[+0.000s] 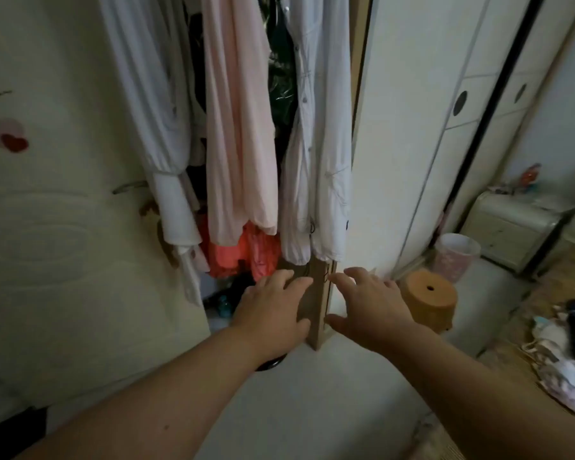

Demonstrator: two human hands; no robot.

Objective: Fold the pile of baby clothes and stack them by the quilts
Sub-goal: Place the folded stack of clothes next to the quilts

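A pile of small clothes, white, pink and dark, lies at the right edge on a woven mat. My left hand and my right hand are both stretched forward, fingers spread and empty, on either side of a wooden post low in front of me. Neither hand touches the pile, which is far to the right of them. No quilts are in view.
Hanging garments fill the gap ahead: a white one, a pink one, a pale grey one, with orange-red cloth below. A white door stands left, wardrobe doors right, then an orange stool and a pink bin.
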